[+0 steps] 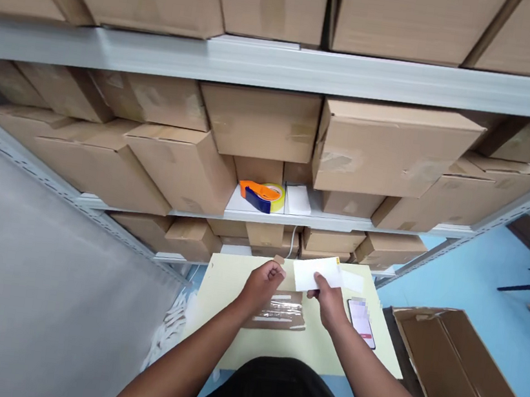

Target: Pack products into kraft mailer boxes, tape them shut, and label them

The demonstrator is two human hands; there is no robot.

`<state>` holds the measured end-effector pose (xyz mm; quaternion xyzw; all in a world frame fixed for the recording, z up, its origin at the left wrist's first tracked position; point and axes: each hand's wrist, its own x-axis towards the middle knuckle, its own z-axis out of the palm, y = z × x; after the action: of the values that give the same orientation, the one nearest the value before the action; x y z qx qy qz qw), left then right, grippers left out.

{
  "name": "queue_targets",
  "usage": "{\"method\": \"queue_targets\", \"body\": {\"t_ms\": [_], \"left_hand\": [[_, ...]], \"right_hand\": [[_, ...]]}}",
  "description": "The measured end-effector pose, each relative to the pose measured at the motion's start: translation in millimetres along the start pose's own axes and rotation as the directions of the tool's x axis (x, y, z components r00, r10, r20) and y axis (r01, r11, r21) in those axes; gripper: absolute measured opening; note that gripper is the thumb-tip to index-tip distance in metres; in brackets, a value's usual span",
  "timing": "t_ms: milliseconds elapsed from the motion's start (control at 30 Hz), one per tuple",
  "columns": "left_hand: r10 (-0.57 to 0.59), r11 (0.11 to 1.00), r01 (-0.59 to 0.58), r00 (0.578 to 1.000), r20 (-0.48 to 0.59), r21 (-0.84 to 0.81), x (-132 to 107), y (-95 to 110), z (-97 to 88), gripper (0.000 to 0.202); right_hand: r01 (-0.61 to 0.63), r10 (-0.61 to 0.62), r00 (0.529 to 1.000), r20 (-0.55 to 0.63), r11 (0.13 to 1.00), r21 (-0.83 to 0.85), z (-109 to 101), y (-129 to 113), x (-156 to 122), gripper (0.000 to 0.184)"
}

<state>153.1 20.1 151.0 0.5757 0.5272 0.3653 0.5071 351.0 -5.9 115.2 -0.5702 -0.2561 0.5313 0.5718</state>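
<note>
My right hand (328,301) grips a white sheet of paper or card (312,274) by its near edge, thumb on top; a small yellow mark shows at the sheet's far right corner. To its left, my left hand (264,281) is closed, with the fingers curled in. A small brown piece (279,259) shows just beyond those fingers, and I cannot tell whether they hold it. Under and between my hands lies a flat piece of cardboard (278,321) with shiny clear tape across it. It rests on the pale yellow table (221,342).
A phone (362,323) and a pale paper (353,282) lie at the table's right. Shelves of cardboard boxes (260,120) rise behind it. One shelf bears an orange and blue tape dispenser (261,196). A large open carton (460,380) stands at the right, a grey wall (40,273) at the left.
</note>
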Motion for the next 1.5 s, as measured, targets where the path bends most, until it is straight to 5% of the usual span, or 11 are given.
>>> {"method": "queue_targets", "body": {"t_ms": [167, 400, 1000, 1500], "left_hand": [[-0.096, 0.976, 0.126, 0.981, 0.168, -0.178, -15.5, -16.5, -36.8, 0.026], [-0.026, 0.933, 0.088, 0.983, 0.181, -0.348, -29.5, -12.7, -45.6, 0.028], [-0.082, 0.944, 0.143, 0.975, 0.206, -0.297, -24.0, -3.2, -34.3, 0.017], [-0.134, 0.907, 0.225, 0.956, 0.262, -0.356, -15.6, -6.6, -22.0, 0.014]], "right_hand": [[-0.030, 0.033, 0.999, -0.031, 0.995, 0.099, 34.3, 2.0, -41.8, 0.039], [-0.032, 0.032, 0.999, 0.014, 0.998, 0.045, 46.9, 8.2, -65.7, 0.039], [-0.013, 0.024, 0.987, 0.160, 0.997, -0.071, 25.6, -7.9, -58.9, 0.026], [-0.113, 0.124, 0.981, 0.152, 0.991, -0.077, 15.8, -9.5, -42.7, 0.030]]}}
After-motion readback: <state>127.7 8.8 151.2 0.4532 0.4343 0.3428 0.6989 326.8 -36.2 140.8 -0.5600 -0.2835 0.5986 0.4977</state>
